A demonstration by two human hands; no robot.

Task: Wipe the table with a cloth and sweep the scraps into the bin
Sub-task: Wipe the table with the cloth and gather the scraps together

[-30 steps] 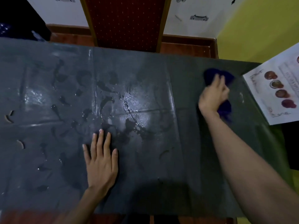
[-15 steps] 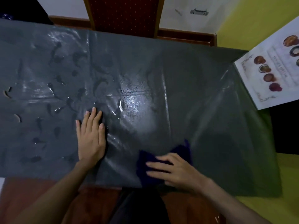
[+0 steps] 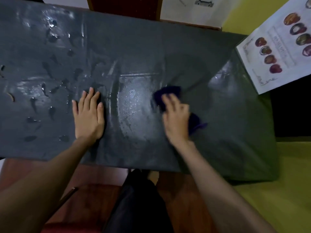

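Note:
A dark grey plastic sheet covers the table point(image 3: 168, 47) and shines wet in the middle. My right hand point(image 3: 176, 118) presses a dark purple cloth point(image 3: 168, 92) onto the sheet right of centre; the cloth shows beyond my fingers and beside my wrist. My left hand point(image 3: 88, 113) lies flat on the sheet left of centre, fingers together, holding nothing. Several dark wet smears point(image 3: 50, 71) and a few small pale scraps point(image 3: 11, 96) dot the left half of the table. No bin is in view.
A white printed sheet with round food pictures point(image 3: 277, 51) overlaps the table's far right corner. A red upholstered chair point(image 3: 124, 5) stands behind the far edge. Below the near edge are a wooden floor and my dark-clothed legs point(image 3: 138, 199).
My right hand has carried the cloth from the far right corner down to the near edge, then up to right of centre. My left hand has stayed flat on the sheet.

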